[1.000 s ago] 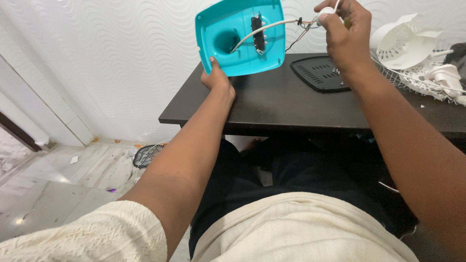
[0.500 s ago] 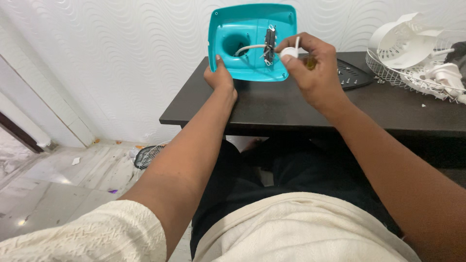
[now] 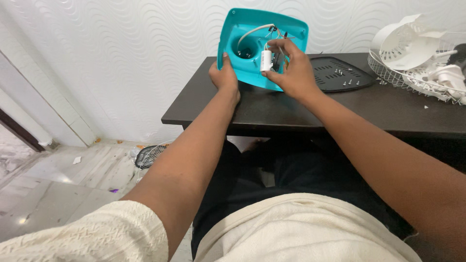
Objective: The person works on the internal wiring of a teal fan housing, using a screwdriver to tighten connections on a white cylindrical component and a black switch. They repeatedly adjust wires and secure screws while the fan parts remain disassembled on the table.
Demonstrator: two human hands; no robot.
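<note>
left hand [image 3: 224, 76] grips teal base [image 3: 291, 29]; right hand [image 3: 291, 73] pinches white capacitor [image 3: 266, 60].

Teal plastic base housing [image 3: 252, 58]: tilted upright, open underside facing the camera, lower edge on the dark table [image 3: 301, 109]; white cylindrical capacitor [image 3: 266, 60] with wires sits against its cavity.

Soft, even daylight is filling the scene, and a bright glare is shining off the floor tiles [image 3: 43, 204] at the lower left. Under the dark table [image 3: 272, 109], deep shadow is swallowing detail. The white parts [image 3: 417, 48] at its far right corner are washing out slightly. Wide-angle stretching is bending the edges.
</note>
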